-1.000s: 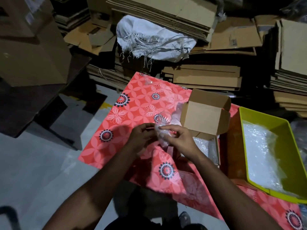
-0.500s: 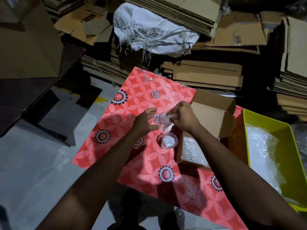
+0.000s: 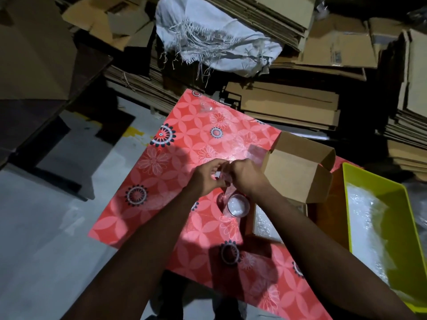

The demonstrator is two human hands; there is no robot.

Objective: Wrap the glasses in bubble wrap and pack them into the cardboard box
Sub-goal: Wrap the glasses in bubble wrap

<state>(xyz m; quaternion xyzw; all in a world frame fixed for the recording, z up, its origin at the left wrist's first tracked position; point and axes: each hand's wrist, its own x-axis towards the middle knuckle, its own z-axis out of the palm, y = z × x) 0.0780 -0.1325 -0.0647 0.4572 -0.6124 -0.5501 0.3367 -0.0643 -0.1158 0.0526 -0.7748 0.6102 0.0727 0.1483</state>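
Flattened cardboard stacks (image 3: 288, 105) everywhere at 12 o'clock, printing too blurry to read. Over the glossy red floral tablecloth (image 3: 175, 181), left hand (image 3: 205, 179) and right hand (image 3: 245, 179) both pinch clear bubble wrap (image 3: 225, 177) around a glass (image 3: 238, 205) hanging below. Open cardboard box (image 3: 298, 179) sits at 3 o'clock, touching the right wrist.

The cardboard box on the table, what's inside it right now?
Bubble wrap lines the visible part of the cardboard box. The right hand's forearm and the raised flap cover the rest, so any glasses there cannot be seen.
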